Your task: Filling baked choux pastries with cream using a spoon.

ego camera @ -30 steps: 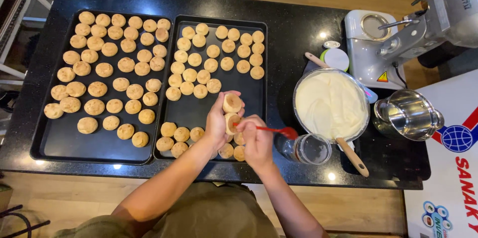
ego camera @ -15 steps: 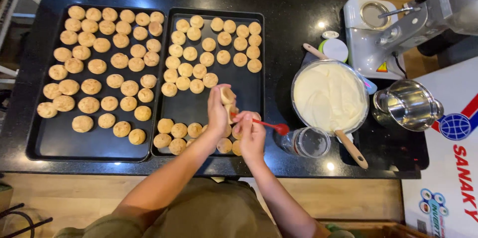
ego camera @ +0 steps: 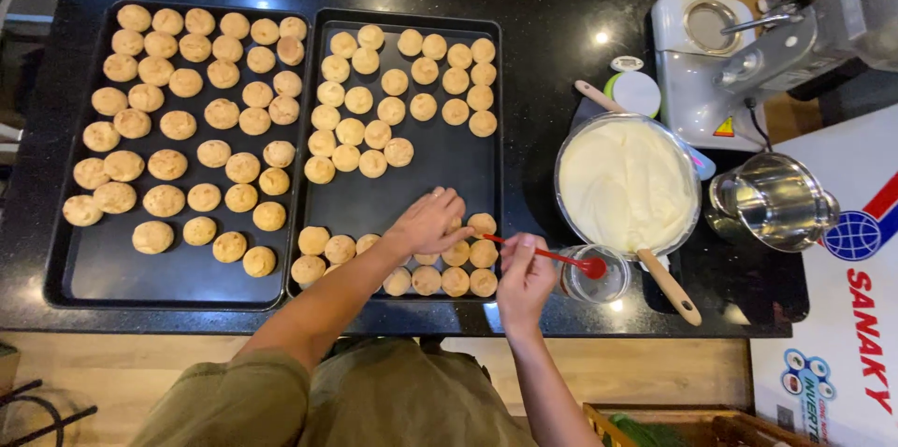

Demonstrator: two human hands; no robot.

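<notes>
Since half a second ago my left hand (ego camera: 428,223) has dropped from holding a puff up by the spoon to the near rows of filled choux puffs (ego camera: 440,265), fingers spread and pressing lightly on one beneath them, gripping nothing that I can make out. My right hand (ego camera: 524,281) pinches the red spoon (ego camera: 561,258), whose bowl sits over the small glass dish (ego camera: 591,281) just beyond the fingertips. I judge the risks to be cream dripping onto the black baking tray (ego camera: 449,176), or a soft puff being crushed.

Left hand (ego camera: 432,223) lies palm-down, fingers spread; right hand (ego camera: 526,281) is pinched closed.
</notes>
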